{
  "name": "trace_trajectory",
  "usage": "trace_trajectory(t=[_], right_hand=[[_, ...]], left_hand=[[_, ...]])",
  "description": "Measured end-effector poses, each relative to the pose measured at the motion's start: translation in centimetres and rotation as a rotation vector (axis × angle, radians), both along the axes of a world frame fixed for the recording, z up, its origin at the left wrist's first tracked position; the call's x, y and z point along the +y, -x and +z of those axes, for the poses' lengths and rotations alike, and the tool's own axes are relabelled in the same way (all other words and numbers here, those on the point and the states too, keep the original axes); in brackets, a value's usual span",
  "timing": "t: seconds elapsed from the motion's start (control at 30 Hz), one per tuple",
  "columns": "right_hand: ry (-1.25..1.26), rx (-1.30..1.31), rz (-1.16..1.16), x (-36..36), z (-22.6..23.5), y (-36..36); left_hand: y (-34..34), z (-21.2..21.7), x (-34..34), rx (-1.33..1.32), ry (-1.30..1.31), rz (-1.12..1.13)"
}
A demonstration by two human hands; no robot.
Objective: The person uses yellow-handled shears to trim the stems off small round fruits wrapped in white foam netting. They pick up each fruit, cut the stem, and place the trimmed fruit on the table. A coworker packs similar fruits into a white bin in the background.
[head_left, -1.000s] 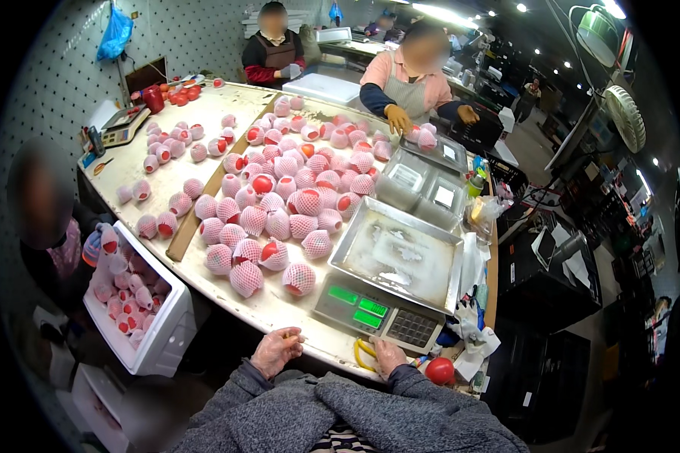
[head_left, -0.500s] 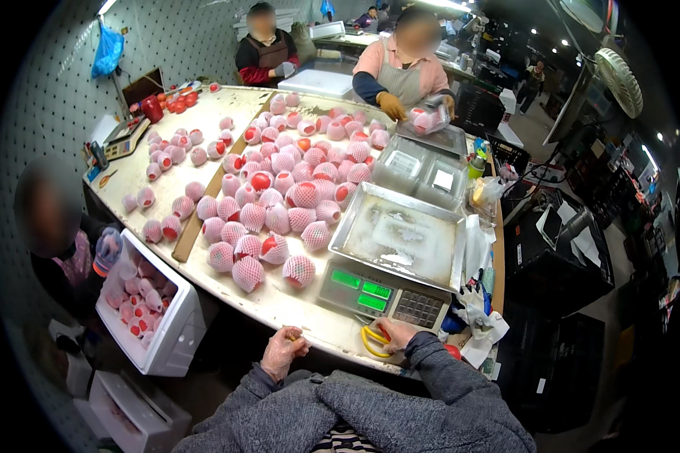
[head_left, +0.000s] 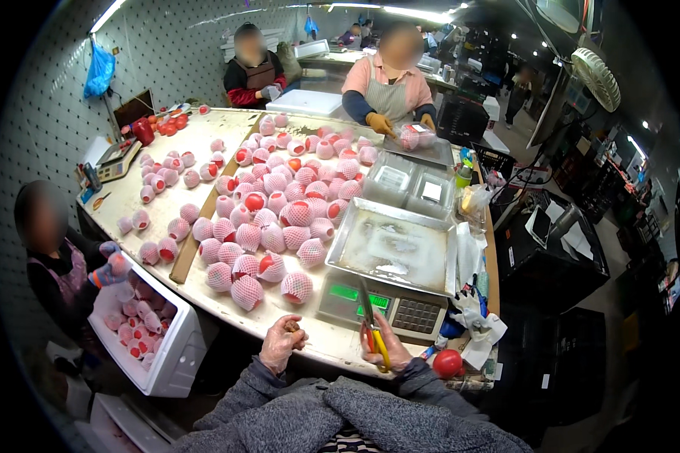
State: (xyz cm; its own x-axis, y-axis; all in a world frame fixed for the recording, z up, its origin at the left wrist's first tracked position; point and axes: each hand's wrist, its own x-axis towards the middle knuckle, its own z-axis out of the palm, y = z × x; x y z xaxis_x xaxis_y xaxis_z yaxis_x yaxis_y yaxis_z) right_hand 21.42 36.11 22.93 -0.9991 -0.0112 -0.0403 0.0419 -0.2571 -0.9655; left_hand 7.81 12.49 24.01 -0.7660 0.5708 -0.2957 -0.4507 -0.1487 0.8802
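My right hand [head_left: 389, 346] grips a pair of scissors [head_left: 378, 349] by yellow handles. The dark blades point up and away, in front of the grey digital scale [head_left: 415, 314]. In my left hand [head_left: 278, 346], near the table's front edge, the fingers are closed on a small brown lump [head_left: 291, 326] too small to name. Beyond it lie many red round fruits [head_left: 297, 288] in pinkish-white foam nets. A bare red round fruit [head_left: 448, 364] sits right of my right hand.
Clear plastic trays [head_left: 433, 189] stand beyond the scale's metal pan [head_left: 397, 245]. A wooden strip [head_left: 196, 253] divides the table [head_left: 136, 219]. At left, a gloved co-worker stands by a white foam box [head_left: 193, 332] of netted fruits. A person in an apron [head_left: 393, 94] works across the table.
My right hand has brought the scissors upright, blades now showing. My left hand has turned, revealing the brown lump. The co-worker's gloved hands at left have shifted. The whole view has tilted slightly.
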Motion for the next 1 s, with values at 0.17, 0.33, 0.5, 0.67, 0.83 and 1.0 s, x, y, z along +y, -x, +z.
trace_trajectory(t=[0.17,0.33,0.5,0.67,0.83,1.0], right_hand=[[0.192,-0.173,-0.258,-3.6,1.0,3.6],[-0.798,-0.045,-0.358,-3.3,1.6,3.0],[-1.116,0.019,-0.483,-3.4,-1.3,2.9],[-1.060,-0.040,-0.405,-5.0,0.0,2.8],[-1.194,0.044,-0.473,-5.2,0.6,2.5],[-1.291,-0.003,-0.430,-5.8,0.7,1.6]], left_hand=[[0.9,2.1,2.2,-0.098,-0.162,-0.238],[1.8,0.9,2.3,-0.144,-0.233,-0.364],[2.5,0.3,2.6,0.063,-0.043,-0.326],[3.2,0.3,2.4,0.077,-0.071,-0.262],[3.3,1.0,2.5,0.090,-0.053,-0.228],[3.1,0.5,2.1,0.019,-0.037,-0.213]])
